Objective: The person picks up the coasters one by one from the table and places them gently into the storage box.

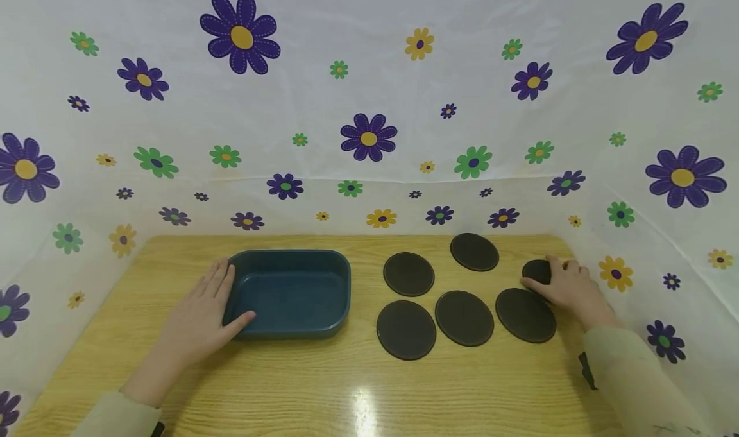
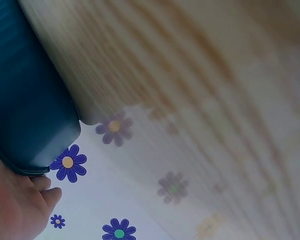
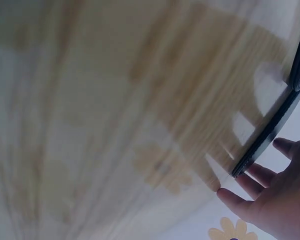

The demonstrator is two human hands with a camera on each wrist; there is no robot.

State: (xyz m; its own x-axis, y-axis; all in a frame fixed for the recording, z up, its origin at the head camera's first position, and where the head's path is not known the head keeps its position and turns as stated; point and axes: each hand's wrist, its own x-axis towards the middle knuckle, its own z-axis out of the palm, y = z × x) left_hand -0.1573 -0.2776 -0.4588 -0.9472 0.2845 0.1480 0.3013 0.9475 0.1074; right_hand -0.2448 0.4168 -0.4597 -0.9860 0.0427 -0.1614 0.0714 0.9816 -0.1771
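Observation:
A deep blue rectangular dish (image 1: pixel 288 325) stands on the left half of the table. My left hand (image 1: pixel 199 312) rests against its left side, fingers straight along the rim and thumb at the front left corner. In the left wrist view the fingertips touch the dish's dark rim (image 2: pixel 27 170). At the far right my right hand (image 1: pixel 571 289) spans a round black coaster (image 1: pixel 535 271), thumb on its near edge and fingers over the far side, covering its right part. The right wrist view shows this coaster (image 3: pixel 262 142) edge-on at the fingertips.
Several more black coasters lie flat between the dish and my right hand, among them a back one (image 1: pixel 475 252), a front left one (image 1: pixel 407 330) and one just before my hand (image 1: pixel 525 316). A white flowered cloth (image 1: pixel 312 97) encloses the wooden table (image 1: pixel 288 385) behind and at the sides.

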